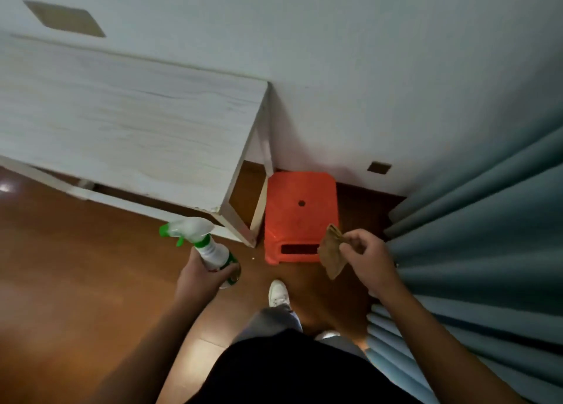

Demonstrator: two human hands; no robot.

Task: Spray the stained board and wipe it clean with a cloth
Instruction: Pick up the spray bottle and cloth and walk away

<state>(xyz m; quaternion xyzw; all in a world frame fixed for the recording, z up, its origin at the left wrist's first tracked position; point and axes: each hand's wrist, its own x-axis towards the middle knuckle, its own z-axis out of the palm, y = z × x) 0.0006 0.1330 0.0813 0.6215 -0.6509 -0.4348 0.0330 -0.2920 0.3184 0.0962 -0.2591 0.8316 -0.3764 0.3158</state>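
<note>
My left hand (201,277) grips a white spray bottle (210,246) with a green nozzle and trigger, held upright above the floor, nozzle pointing left. My right hand (367,259) pinches a small brown cloth (332,255) that hangs in front of an orange stool. The white wood-grain board of a table (131,123) lies to the upper left, beyond both hands. No stain shows plainly on it from here.
An orange plastic stool (300,214) stands by the table's right leg against the pale wall. Blue-grey curtains (487,227) hang along the right side. The floor (76,266) is brown wood. My white shoe (277,292) is below the stool.
</note>
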